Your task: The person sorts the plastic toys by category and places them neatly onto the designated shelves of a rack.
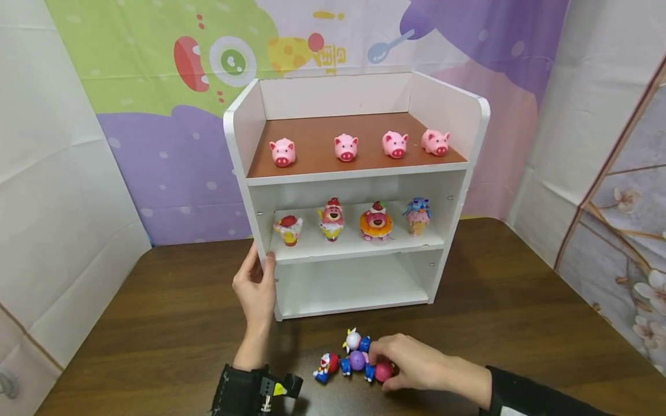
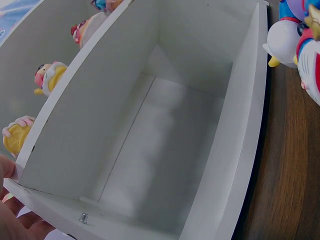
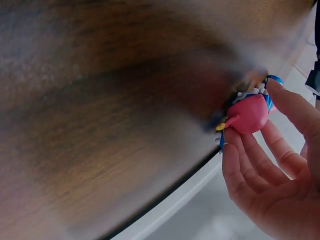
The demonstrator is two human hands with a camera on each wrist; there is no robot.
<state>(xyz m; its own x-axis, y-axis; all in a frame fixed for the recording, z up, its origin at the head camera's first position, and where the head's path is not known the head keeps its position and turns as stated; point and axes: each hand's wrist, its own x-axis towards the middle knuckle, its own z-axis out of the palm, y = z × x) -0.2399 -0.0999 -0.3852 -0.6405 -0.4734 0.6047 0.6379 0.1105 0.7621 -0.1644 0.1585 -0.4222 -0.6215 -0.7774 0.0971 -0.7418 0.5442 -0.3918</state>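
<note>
My left hand (image 1: 258,289) grips the left side panel of the white shelf unit (image 1: 359,254), thumb in front and fingers round the outer side. In the left wrist view its fingers (image 2: 31,225) show behind the panel edge. On the wood table in front, my right hand (image 1: 413,361) holds a figurine with a round pink head (image 3: 250,114) between thumb and fingers. Close to it lie a purple-headed figurine (image 1: 357,360), a white-headed one (image 1: 353,339) and a red, white and blue one (image 1: 326,367).
Several pink pig figurines (image 1: 346,148) stand on the brown top shelf. Several dessert-like figurines, among them a bear in an orange ring (image 1: 376,222), stand on the middle shelf. The white bottom shelf (image 1: 354,286) sits just above the table (image 1: 510,323). A printed cloth (image 1: 171,167) hangs behind.
</note>
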